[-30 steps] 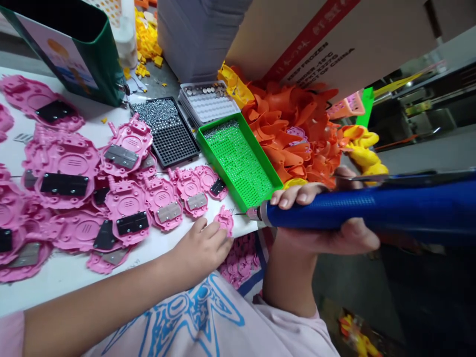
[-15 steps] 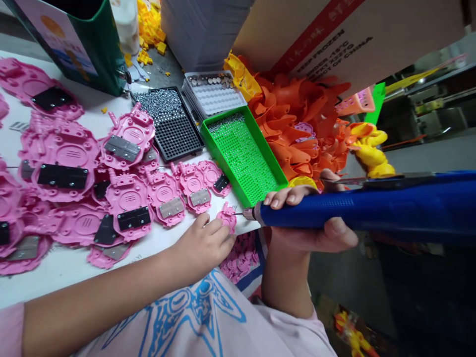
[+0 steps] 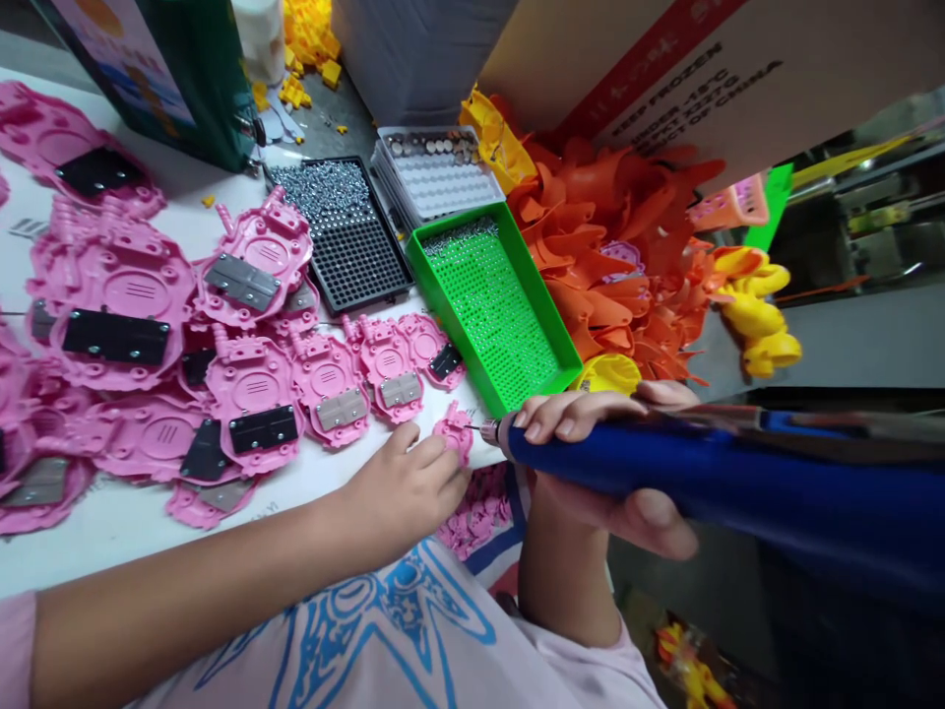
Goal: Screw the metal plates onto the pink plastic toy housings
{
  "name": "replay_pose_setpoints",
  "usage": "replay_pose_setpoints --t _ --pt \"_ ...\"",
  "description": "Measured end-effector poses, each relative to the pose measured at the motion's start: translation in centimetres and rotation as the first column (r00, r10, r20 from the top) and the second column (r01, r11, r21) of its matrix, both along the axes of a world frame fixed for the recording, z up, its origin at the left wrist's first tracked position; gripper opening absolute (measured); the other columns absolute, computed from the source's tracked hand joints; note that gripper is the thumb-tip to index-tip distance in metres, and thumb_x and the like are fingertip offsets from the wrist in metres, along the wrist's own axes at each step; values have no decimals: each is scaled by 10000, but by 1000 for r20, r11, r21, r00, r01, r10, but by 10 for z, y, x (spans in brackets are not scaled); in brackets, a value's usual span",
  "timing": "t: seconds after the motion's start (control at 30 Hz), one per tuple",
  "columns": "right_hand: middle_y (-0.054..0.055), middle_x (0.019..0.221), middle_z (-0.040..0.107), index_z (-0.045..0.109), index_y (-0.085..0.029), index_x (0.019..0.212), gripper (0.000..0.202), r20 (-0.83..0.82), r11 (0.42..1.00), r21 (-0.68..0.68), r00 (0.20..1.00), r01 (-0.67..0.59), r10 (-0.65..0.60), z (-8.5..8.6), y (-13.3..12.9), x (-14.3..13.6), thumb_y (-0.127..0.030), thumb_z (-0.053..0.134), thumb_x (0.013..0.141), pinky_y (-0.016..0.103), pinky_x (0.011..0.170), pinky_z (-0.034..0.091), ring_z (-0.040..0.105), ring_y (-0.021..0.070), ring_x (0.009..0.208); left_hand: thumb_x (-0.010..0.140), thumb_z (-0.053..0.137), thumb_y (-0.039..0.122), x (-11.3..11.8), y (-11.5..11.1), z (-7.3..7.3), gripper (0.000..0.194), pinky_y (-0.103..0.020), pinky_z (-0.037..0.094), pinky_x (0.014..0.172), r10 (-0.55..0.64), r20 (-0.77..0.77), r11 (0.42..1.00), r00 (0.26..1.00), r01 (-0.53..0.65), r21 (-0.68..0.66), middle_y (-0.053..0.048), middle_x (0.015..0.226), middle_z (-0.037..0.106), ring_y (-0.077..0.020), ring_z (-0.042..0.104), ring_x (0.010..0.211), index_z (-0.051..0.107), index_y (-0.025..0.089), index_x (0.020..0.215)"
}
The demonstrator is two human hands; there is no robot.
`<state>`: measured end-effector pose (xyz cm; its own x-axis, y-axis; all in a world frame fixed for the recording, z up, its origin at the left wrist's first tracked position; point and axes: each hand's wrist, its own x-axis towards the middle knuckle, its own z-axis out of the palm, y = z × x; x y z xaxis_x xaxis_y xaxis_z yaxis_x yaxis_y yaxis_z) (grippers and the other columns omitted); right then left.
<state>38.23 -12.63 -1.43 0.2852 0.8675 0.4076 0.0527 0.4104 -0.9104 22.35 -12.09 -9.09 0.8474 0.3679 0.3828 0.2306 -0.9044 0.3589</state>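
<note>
My right hand (image 3: 598,443) is wrapped round a blue electric screwdriver (image 3: 709,473). Its thin bit points left and meets a pink plastic part (image 3: 454,429) at the table's edge. With fingers curled, my left hand (image 3: 409,483) grips that part from the near side, covering much of it. Beyond the hands, a green tray (image 3: 509,325) holds small screws. To the left lie several pink plastic shells (image 3: 325,379), with black or grey plates screwed onto them.
A black perforated tray (image 3: 361,246) of screws and a clear tray (image 3: 450,177) of small round pieces stand behind. Orange plastic parts (image 3: 576,226) are heaped beside a cardboard box (image 3: 664,79). A dark green container (image 3: 199,98) stands at back left. More pink parts (image 3: 479,512) lie below the table edge.
The rear of the screwdriver has dropped lower in view, with my right hand turning along with it. The bit stays at the pink part, and my left hand has hardly moved.
</note>
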Motion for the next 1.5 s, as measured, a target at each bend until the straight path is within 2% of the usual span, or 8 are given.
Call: replay_pose_setpoints --t 0.3,0.57,0.7,0.8,0.87,1.1,1.2,1.5 --pt "-27 665 540 558 -262 1106 411 71 998 43 997 -42 39 0 1 -5 -421 566 727 354 503 498 554 158 527 894 533 171 0 4 3 145 -374 311 741 9 20 1000 1000 -9 0 -36 853 653 -186 548 795 621 166 1009" --pt "-18 674 552 590 -244 1069 396 -36 995 58 996 -80 82 -2 4 3 -418 564 714 334 531 497 558 153 544 866 575 185 -1 2 -2 155 -385 313 807 12 17 1000 1000 -12 -9 -47 920 660 -199 546 883 610 172 1017" --pt "-36 629 530 596 -255 1056 403 -103 990 127 993 64 -51 13 19 13 -454 508 717 308 476 481 520 132 458 853 598 205 -1 4 -4 186 -381 300 805 11 36 1000 999 -10 -24 -34 894 656 -209 536 907 607 169 1035" --pt "-43 617 511 603 -268 833 252 -84 964 161 977 209 -198 18 39 18 -460 519 693 286 483 480 524 115 461 835 609 209 0 6 -2 210 -381 296 809 -5 27 998 1000 7 -63 -33 921 657 -214 530 915 611 175 1042" --pt "-45 628 506 566 -257 762 208 -97 960 116 965 254 -243 14 54 21 -447 532 683 282 505 486 537 108 479 814 626 214 0 7 -1 224 -385 296 818 2 22 996 1000 0 -89 -38 955 661 -224 522 934 620 179 1035" --pt "-52 647 538 546 -267 898 259 -146 973 2 962 232 -229 -9 74 27 -421 562 691 280 549 496 578 109 511 800 633 247 1 3 -5 255 -393 291 834 18 31 991 999 -14 -133 -50 992 650 -239 496 998 622 198 1050" --pt "-55 646 543 551 -266 938 304 -143 977 -22 966 213 -214 -10 73 28 -431 573 683 275 543 494 578 108 513 795 636 246 0 2 -8 251 -398 290 846 29 34 990 999 -24 -140 -45 982 647 -240 494 992 621 198 1041" --pt "-48 632 538 520 -229 773 214 -128 980 -29 972 196 -198 -9 75 27 -413 567 674 273 516 484 573 108 502 800 625 237 0 4 -3 241 -389 286 887 4 32 993 999 0 -116 -49 974 639 -235 488 983 623 184 1035"
